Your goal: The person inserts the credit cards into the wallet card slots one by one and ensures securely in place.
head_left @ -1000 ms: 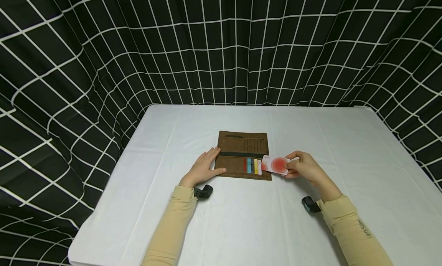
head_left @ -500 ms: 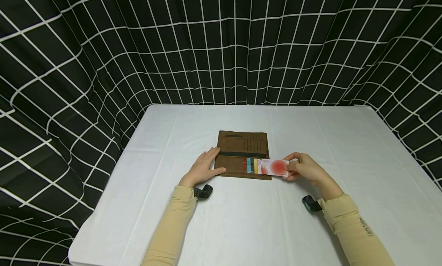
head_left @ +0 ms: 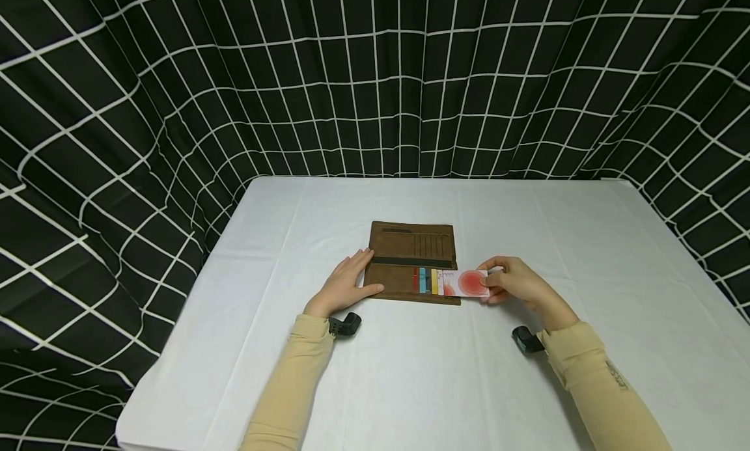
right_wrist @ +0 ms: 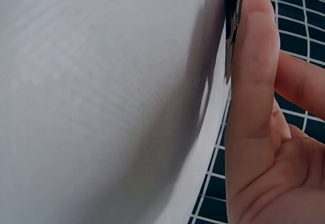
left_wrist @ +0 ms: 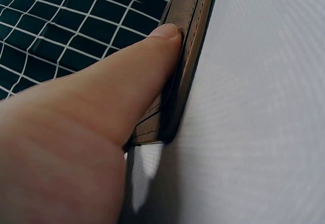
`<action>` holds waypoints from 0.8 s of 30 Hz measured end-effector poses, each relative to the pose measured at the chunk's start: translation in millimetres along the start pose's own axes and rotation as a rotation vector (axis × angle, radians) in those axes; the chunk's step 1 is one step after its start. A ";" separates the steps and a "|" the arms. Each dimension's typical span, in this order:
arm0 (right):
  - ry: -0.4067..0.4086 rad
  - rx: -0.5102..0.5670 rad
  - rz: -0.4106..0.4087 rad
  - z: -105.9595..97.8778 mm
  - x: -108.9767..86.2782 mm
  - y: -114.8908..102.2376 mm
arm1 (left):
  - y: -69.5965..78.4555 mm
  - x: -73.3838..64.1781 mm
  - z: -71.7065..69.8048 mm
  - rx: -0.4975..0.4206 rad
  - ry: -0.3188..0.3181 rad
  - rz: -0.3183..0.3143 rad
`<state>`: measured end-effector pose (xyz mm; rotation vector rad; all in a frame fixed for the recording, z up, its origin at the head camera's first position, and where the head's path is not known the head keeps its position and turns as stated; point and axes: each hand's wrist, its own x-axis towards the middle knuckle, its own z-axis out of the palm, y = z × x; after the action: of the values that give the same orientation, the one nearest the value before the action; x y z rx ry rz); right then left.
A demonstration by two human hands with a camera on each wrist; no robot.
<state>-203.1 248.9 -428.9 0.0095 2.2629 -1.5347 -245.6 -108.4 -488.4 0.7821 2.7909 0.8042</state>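
A brown wallet (head_left: 395, 245) lies unfolded on the white-covered table, with a dark band across its middle. My left hand (head_left: 342, 287) rests at its left side, fingers extended and thumb on the lower half; the left wrist view shows the thumb (left_wrist: 137, 71) pressing the leather near the stitched edge. My right hand (head_left: 515, 285) pinches the right end of a pink-and-white card (head_left: 465, 283) with a red circle. The card's left end meets the row of coloured cards (head_left: 428, 280) in the lower half. In the right wrist view the thumb (right_wrist: 256, 56) hides most of the card.
The upper half of the wallet has a column of card slots (head_left: 432, 246). White cloth (head_left: 404, 373) covers the table around the wallet. A black curtain (head_left: 404, 80) with a white grid hangs behind and at both sides. Each wrist wears a black strap device (head_left: 346, 325).
The pink-and-white card has turned from a slant to level, in line with the row of cards, and my right hand has shifted slightly left with it. My left hand has stayed still.
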 end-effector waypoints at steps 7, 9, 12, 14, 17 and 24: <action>-0.015 -0.011 -0.012 0.3 2.1 -0.9 | 1.4 -0.4 -0.6 -0.002 0.003 0.007; -0.013 -0.014 -0.018 0.6 2.4 -1.4 | 1.3 -0.5 -0.6 0.000 0.006 0.011; -0.010 -0.015 -0.014 1.6 3.7 -1.4 | 1.1 -1.0 -0.4 -0.003 0.006 0.010; -0.007 -0.014 -0.008 2.5 4.8 -1.1 | 0.8 -1.3 -0.2 -0.005 0.006 0.012; -0.014 -0.012 -0.008 3.5 6.1 -1.0 | 0.1 -1.3 0.5 -0.007 0.006 0.013; -0.016 -0.008 -0.005 6.5 5.4 -5.0 | -0.3 -1.2 1.2 -0.010 0.021 0.025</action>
<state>-207.1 240.0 -428.2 -0.0108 2.2585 -1.5231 -244.4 -108.7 -489.6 0.8129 2.7986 0.8350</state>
